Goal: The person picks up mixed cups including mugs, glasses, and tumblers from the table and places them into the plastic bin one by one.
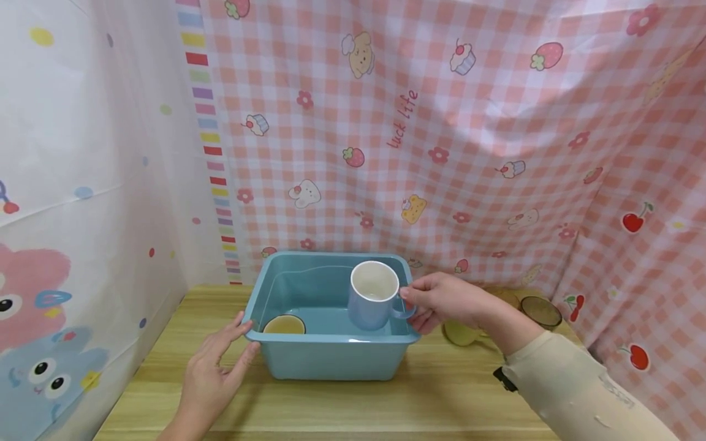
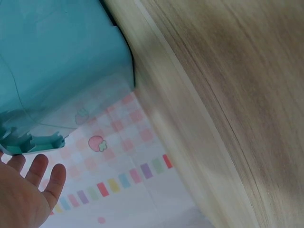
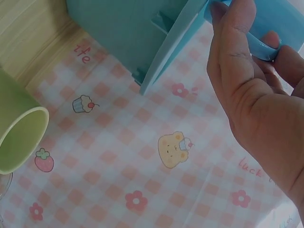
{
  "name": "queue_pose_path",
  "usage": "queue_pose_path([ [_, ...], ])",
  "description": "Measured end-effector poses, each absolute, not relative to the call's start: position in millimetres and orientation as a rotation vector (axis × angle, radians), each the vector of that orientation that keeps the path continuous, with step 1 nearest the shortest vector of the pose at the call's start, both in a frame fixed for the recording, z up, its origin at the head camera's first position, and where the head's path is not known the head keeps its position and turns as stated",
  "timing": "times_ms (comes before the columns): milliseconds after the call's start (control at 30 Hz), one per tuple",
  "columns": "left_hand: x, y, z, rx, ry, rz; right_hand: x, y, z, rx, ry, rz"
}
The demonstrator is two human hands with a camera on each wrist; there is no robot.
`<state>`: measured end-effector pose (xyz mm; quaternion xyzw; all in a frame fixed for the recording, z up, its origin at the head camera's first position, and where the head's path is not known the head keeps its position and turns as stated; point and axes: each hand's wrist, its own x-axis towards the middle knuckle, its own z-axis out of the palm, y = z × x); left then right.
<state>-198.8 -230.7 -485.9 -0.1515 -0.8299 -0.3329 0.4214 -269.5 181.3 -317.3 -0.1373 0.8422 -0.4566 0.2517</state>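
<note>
Blue mug [image 1: 369, 313], handle pinched by the right hand [image 1: 438, 301], is within or just above the right end of the teal bin [image 1: 333, 361] — base contact unclear. The left hand [image 1: 212, 369], fingers spread, touches the bin. Its front wall partly hides a yellow cup [image 1: 284, 325]; the right wrist view cuts off a green cup [image 3: 16, 105].

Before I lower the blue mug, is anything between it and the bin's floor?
Nothing visible stands between the blue mug in the right hand and the floor of the blue bin, though the mug hides part of it. The yellow cup sits in the near left corner, away from the mug.
</note>
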Motion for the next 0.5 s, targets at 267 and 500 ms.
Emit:
queue_pose_path([
  [267, -198, -230, -486, -0.378, -2.079, -0.849, -272, 174, -318, -0.365, 2.285, -1.232],
  [500, -198, -230, -486, -0.376, -2.08, -0.846, -275, 166, -318, -0.377, 2.302, -1.196],
])
